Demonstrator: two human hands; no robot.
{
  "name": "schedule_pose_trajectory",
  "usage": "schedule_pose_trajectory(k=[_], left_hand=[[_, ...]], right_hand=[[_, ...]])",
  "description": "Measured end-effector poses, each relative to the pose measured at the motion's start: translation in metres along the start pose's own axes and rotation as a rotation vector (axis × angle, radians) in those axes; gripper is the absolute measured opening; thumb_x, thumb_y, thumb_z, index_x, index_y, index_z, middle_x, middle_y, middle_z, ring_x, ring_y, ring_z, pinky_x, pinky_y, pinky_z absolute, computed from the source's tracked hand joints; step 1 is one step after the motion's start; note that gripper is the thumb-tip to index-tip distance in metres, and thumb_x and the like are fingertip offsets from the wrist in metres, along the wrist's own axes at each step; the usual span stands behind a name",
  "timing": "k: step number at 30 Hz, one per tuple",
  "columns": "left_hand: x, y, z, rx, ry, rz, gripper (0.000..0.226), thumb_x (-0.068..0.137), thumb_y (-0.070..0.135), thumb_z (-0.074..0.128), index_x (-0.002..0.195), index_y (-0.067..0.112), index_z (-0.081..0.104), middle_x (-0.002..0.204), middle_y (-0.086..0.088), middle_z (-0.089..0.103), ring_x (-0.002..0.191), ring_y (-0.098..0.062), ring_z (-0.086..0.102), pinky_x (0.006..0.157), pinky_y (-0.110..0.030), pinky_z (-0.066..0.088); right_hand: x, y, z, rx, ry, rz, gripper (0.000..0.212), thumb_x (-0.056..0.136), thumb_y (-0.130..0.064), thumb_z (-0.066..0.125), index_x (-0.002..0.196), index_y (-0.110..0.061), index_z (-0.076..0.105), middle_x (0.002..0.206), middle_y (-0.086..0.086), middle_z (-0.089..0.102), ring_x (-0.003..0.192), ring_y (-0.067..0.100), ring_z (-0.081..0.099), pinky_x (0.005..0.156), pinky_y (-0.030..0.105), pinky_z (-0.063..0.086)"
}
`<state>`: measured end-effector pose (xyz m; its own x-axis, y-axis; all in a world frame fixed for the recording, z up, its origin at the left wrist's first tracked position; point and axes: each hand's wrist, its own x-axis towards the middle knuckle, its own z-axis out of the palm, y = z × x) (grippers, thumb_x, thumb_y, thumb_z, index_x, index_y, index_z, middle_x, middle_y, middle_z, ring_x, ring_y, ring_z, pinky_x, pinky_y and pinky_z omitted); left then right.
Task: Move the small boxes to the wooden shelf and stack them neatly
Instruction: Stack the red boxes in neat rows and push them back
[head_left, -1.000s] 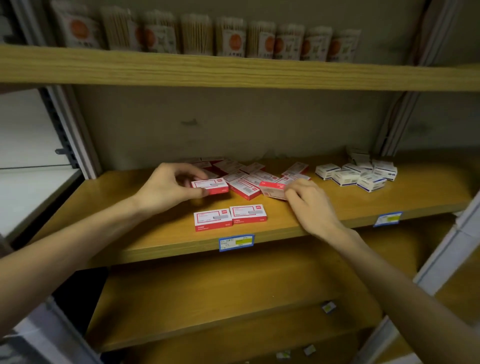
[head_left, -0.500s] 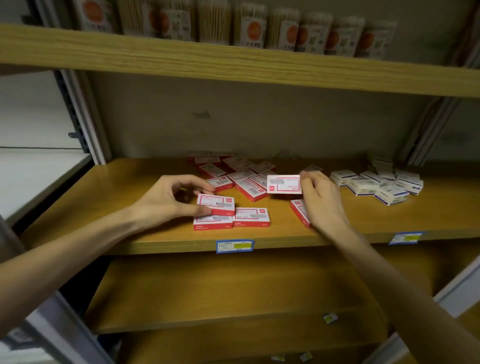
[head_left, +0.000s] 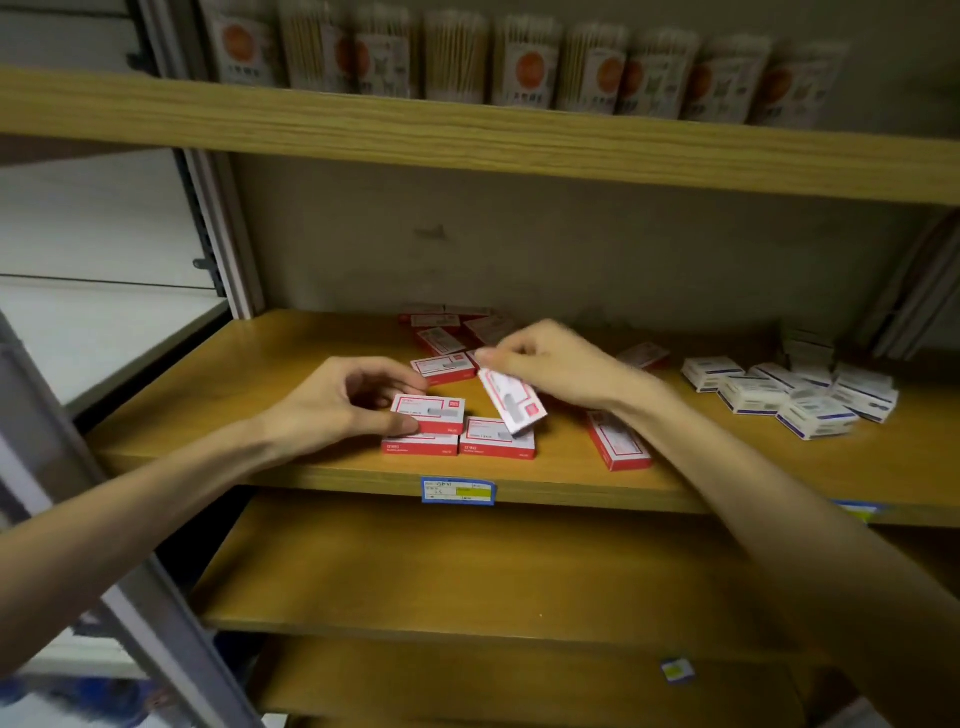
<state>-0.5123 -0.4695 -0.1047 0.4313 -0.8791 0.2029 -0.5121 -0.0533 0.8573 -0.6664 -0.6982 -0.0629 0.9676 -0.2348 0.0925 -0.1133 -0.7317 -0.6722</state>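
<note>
On the wooden shelf (head_left: 260, 395) lie several small red-and-white boxes. My left hand (head_left: 337, 405) pinches one red box (head_left: 431, 413) that sits on top of another red box (head_left: 420, 446) at the shelf's front. Beside that pair lies a single red box (head_left: 496, 440). My right hand (head_left: 556, 364) holds a tilted red box (head_left: 511, 399) in the air just above that single box. Another red box (head_left: 618, 440) lies alone to the right. A loose heap of red boxes (head_left: 447, 338) sits behind my hands.
A scatter of white-and-blue boxes (head_left: 795, 389) lies at the shelf's right. Packs of cotton swabs (head_left: 457, 57) line the shelf above. Price labels (head_left: 457, 491) hang on the front edge. A bare lower shelf (head_left: 467, 571) lies below, and a metal upright (head_left: 228, 234) stands at left.
My right hand has carried its red box left and down, tilting it over the front single box. My left hand stays on the stacked box.
</note>
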Motion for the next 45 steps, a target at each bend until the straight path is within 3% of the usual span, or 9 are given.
schedule_pose_trajectory(k=[3,8,11,14,20,24,28,37,45], left_hand=[[0.0,0.002,0.002,0.011,-0.017,-0.01,0.041,0.076,0.018,0.084,0.115,0.024,0.072,0.11,0.012,0.073,0.107,-0.009,0.067,0.083,-0.022,0.057],[-0.003,0.001,0.004,0.018,-0.032,-0.008,0.044,0.075,0.023,0.083,0.117,0.027,0.071,0.112,0.016,0.071,0.11,-0.007,0.066,0.082,-0.022,0.058],[-0.004,0.0,0.003,0.021,-0.031,0.001,0.045,0.075,0.025,0.084,0.117,0.032,0.07,0.114,0.018,0.07,0.113,-0.005,0.064,0.084,-0.026,0.059],[-0.004,0.0,0.001,0.014,-0.034,0.03,0.045,0.075,0.024,0.084,0.118,0.03,0.07,0.114,0.015,0.07,0.114,-0.007,0.064,0.084,-0.028,0.06],[-0.005,0.0,0.001,0.004,-0.045,0.048,0.05,0.072,0.025,0.085,0.119,0.028,0.069,0.113,0.014,0.071,0.111,-0.005,0.064,0.082,-0.023,0.059],[-0.005,-0.001,0.004,0.061,-0.061,0.077,0.051,0.069,0.028,0.086,0.118,0.029,0.07,0.113,0.017,0.07,0.11,-0.005,0.064,0.084,-0.019,0.056],[-0.005,-0.004,0.003,0.077,-0.042,0.086,0.051,0.068,0.032,0.086,0.116,0.03,0.07,0.111,0.013,0.071,0.109,-0.005,0.065,0.084,-0.019,0.056],[-0.005,-0.007,0.003,0.083,-0.067,0.071,0.048,0.071,0.031,0.085,0.115,0.03,0.069,0.112,0.017,0.07,0.112,-0.001,0.063,0.082,-0.019,0.057],[-0.002,-0.003,0.003,0.082,-0.1,0.08,0.053,0.071,0.027,0.087,0.12,0.03,0.067,0.113,0.018,0.071,0.117,-0.002,0.061,0.083,-0.022,0.059]], right_hand=[[0.001,-0.002,0.005,-0.19,-0.102,-0.045,0.039,0.099,-0.051,0.057,0.102,-0.016,0.076,0.077,0.003,0.072,0.062,0.013,0.062,0.053,0.029,0.044],[-0.012,-0.001,0.015,-0.341,0.077,-0.068,0.046,0.098,-0.056,0.054,0.13,-0.026,0.066,0.098,-0.012,0.073,0.081,0.006,0.069,0.067,0.03,0.058],[-0.034,-0.004,0.009,-0.339,0.202,-0.045,0.057,0.09,-0.066,0.056,0.135,-0.03,0.061,0.107,-0.016,0.069,0.093,0.004,0.064,0.079,0.027,0.055],[-0.058,-0.004,0.015,-0.452,0.208,0.004,0.077,0.078,-0.077,0.062,0.143,-0.037,0.051,0.109,-0.023,0.061,0.097,0.0,0.057,0.087,0.029,0.053],[-0.066,0.015,0.031,-0.261,0.263,-0.03,0.062,0.087,-0.048,0.074,0.143,-0.035,0.052,0.126,-0.014,0.065,0.116,0.0,0.057,0.098,0.031,0.053],[-0.069,0.02,0.028,-0.172,0.248,-0.02,0.055,0.091,-0.033,0.075,0.141,-0.035,0.053,0.128,-0.016,0.065,0.109,-0.007,0.058,0.085,0.008,0.049],[-0.071,0.026,0.026,-0.12,0.281,-0.023,0.052,0.09,-0.022,0.074,0.137,-0.034,0.056,0.123,-0.015,0.068,0.118,0.001,0.059,0.089,0.016,0.054],[-0.064,0.011,0.033,-0.242,0.166,-0.057,0.054,0.092,-0.028,0.072,0.142,-0.034,0.055,0.135,-0.009,0.062,0.119,0.002,0.056,0.092,0.024,0.057],[-0.062,0.005,0.029,-0.247,0.129,-0.042,0.063,0.086,-0.042,0.078,0.143,-0.034,0.054,0.14,-0.011,0.059,0.118,-0.004,0.049,0.092,0.014,0.049]])
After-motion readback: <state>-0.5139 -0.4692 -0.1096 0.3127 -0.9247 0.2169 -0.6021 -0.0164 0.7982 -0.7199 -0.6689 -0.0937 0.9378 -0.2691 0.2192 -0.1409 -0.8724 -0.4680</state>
